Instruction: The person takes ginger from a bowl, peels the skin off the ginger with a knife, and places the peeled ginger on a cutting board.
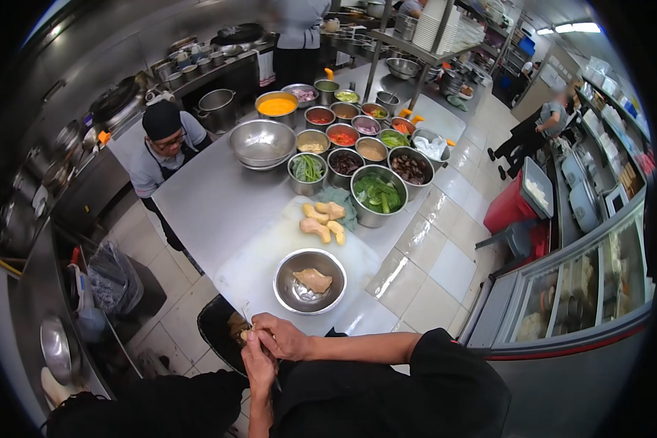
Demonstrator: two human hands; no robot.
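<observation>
Close together over a dark bin, both my hands are closed. My left hand [258, 363] grips a small pale-yellow piece of ginger [245, 333] at its fingertips. Against it presses my right hand [286, 340], its fingers curled round something I cannot make out; a thin light edge shows near the fingers. In front of them a steel bowl [279, 293] holds one brown-skinned piece of ginger [314, 280]. Several peeled yellow ginger pieces [315, 228] lie beyond it on a white cutting board [244, 264].
Several steel pots of cut vegetables and sauce stand farther back, including one with green leaves [378, 193]. Large steel bowls [263, 143] are stacked beside them. The black bin [210, 325] is below the table edge. A co-worker [169, 142] is at the left side; a glass-topped fridge [562, 292] stands right.
</observation>
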